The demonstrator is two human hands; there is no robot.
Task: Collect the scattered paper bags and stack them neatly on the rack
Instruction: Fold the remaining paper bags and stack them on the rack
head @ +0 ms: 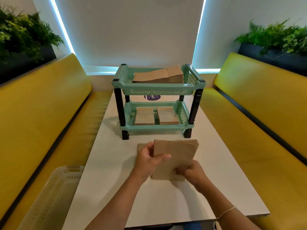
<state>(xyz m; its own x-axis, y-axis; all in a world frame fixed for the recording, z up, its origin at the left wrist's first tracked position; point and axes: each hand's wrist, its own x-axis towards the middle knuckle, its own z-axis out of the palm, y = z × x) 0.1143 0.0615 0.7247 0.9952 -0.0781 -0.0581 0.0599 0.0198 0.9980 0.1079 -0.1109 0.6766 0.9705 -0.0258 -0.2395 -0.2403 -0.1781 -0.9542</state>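
Both hands hold a stack of brown paper bags (178, 153) just above the white table (166, 205). My left hand (149, 157) grips its left edge, thumb across the front. At the lower right corner my right hand (192, 172) grips the same stack. Another brown bag (141, 146) lies flat on the table behind my left hand, mostly hidden. Beyond stands the green two-tier rack (157, 92) with black posts. Its top tier carries a pile of bags (159, 75); the bottom tier has two smaller piles (144, 117) (167, 116) side by side.
Yellow benches (41, 113) (257, 105) run along both sides of the table. A pale plastic basket (54, 193) lies on the left bench near me. Planters with green ferns (279, 40) sit above each bench back. A purple sticker (152, 97) shows behind the rack.
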